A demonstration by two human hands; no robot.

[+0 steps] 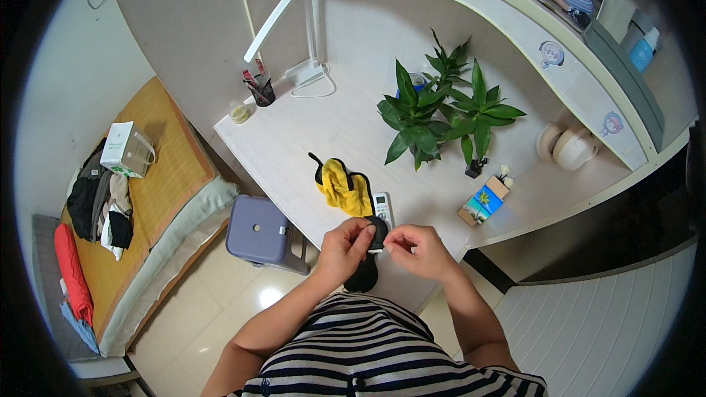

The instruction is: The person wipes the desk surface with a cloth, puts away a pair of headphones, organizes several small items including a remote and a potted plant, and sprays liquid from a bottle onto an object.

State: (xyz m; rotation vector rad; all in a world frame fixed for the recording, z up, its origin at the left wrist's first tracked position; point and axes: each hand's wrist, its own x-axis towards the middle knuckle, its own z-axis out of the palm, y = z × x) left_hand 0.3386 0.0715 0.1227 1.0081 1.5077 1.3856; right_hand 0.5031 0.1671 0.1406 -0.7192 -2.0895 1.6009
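Note:
My left hand (347,245) pinches a black padded item (377,233) that looks like fabric, near the front edge of the desk. Just to its right is my right hand (416,248), thumb and fingertips drawn together beside a small white piece at the item's lower edge; whether they grip anything is too small to tell. Another rounded black part (362,274) lies below, close to the striped shirt; a join to the upper part cannot be made out. Beyond my hands a white remote control (381,205) rests against a crumpled yellow cloth with black trim (343,187).
Potted green plants (424,116), a box with a beach picture (484,200), a white desk lamp (304,73) and a mesh pen holder (262,92) stand on the desk (353,121). A purple-grey stool (256,229) is at the left, before a bed with folded clothes.

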